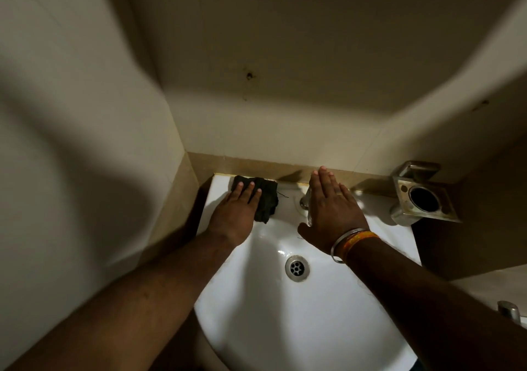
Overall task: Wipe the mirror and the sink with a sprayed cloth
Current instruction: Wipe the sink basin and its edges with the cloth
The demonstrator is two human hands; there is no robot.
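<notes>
Both forearms are showing bare, with no sleeves reaching into view. The right wrist is wearing a plain silver metal bangle (346, 243) and, just beside it up the arm, an orange-yellow woven thread band (360, 241). A ring (338, 193) is sitting on one right finger.

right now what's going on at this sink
A person is wiping the white sink. The left hand presses a dark cloth flat against the back left corner of the rim, fingers straight. The right hand lies open over the tap, hiding most of it. A metal holder sits at the right of the sink. No mirror is in view.
</notes>
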